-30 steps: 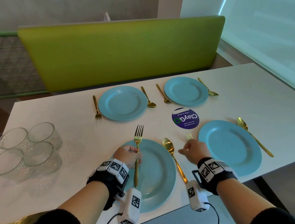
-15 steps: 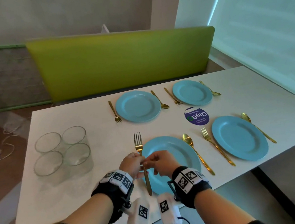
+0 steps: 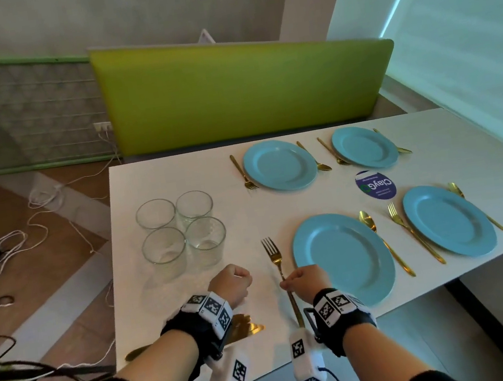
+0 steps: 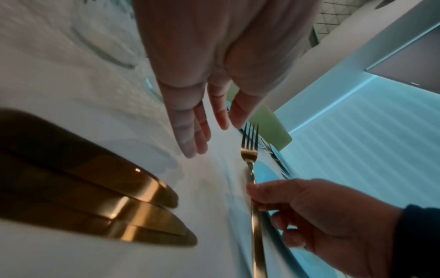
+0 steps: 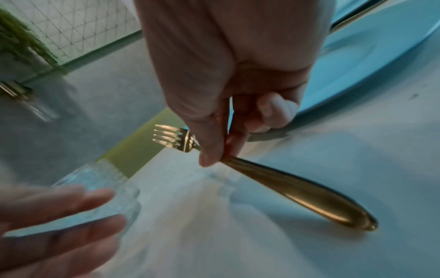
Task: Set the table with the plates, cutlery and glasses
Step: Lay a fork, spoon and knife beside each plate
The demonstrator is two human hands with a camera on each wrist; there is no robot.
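A gold fork (image 3: 275,259) points away from me just left of the near-left blue plate (image 3: 343,258). My right hand (image 3: 290,282) pinches its handle between thumb and forefinger; the right wrist view shows the pinch (image 5: 214,156) and the handle (image 5: 297,190) low over the white table. I cannot tell whether the fork touches the table. My left hand (image 3: 234,281) hovers left of the fork with nothing in it. In the left wrist view its fingers (image 4: 190,135) are straight. Several clear glasses (image 3: 181,229) stand clustered at the left.
Three more blue plates (image 3: 448,220) (image 3: 279,165) (image 3: 363,147) lie with gold forks and spoons beside them. Gold knives (image 3: 247,328) lie at the table's front edge (image 3: 269,375) under my left wrist. A round purple sticker (image 3: 375,185) marks the middle. A green bench back (image 3: 243,94) stands beyond.
The left hand let go of the fork and moved left. The right hand took the fork and carried it off the near-left plate to that plate's left side.
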